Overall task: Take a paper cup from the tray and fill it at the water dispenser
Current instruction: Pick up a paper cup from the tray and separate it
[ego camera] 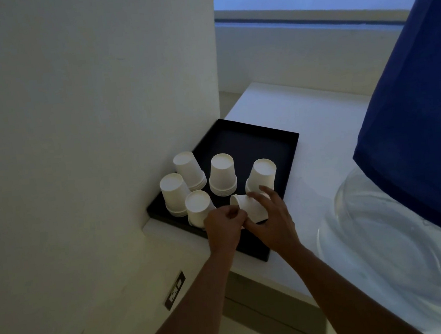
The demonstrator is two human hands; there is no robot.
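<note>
A black tray (288,142) lies on a white ledge in the corner by the wall. Several short stacks of upside-down white paper cups (223,173) stand in its near half. A tilted white paper cup (248,206) is lifted at the tray's front, base pointing left. My right hand (273,219) is wrapped around it from the right. My left hand (225,228) pinches at the cup's lower edge, fingers curled. The water dispenser's clear bottle (386,230) with a blue cover (422,116) fills the right side; its tap is hidden.
The white wall (84,113) rises directly left of the tray. A wall socket (175,290) sits below the ledge. The white ledge (320,133) continues behind and to the right of the tray, under a window.
</note>
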